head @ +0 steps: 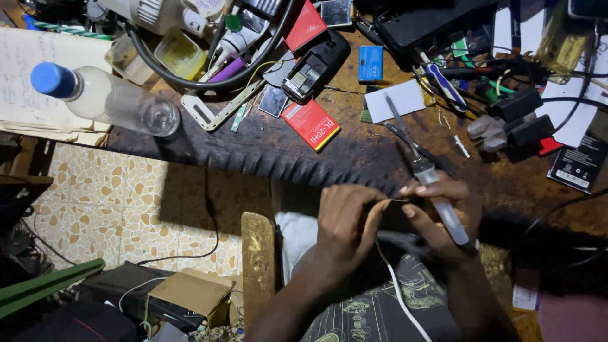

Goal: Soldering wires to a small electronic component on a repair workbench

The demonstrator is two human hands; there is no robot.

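bottle (pixel 104 98) left on bench (pixel 266 149), battery (pixel 311 124) behind hands

Worn dark-brown wooden counter (pixel 266 149) across upper frame, scalloped front edge, scratched and stained. Below at left, tiled floor (pixel 107 202) in cream with orange-brown pebble pattern. Cardboard box (pixel 189 292) lower centre-left, green bar (pixel 47 285) at lower left. Bright overhead light, hard shadow under counter edge.

Your bench (pixel 266 149): dark brown. At 11 o'clock, clear bottle (pixel 107 98), blue cap (pixel 52 80). At 12, red-yellow battery (pixel 311 124). Floor tiles (pixel 126 202): cream, orange blotches.
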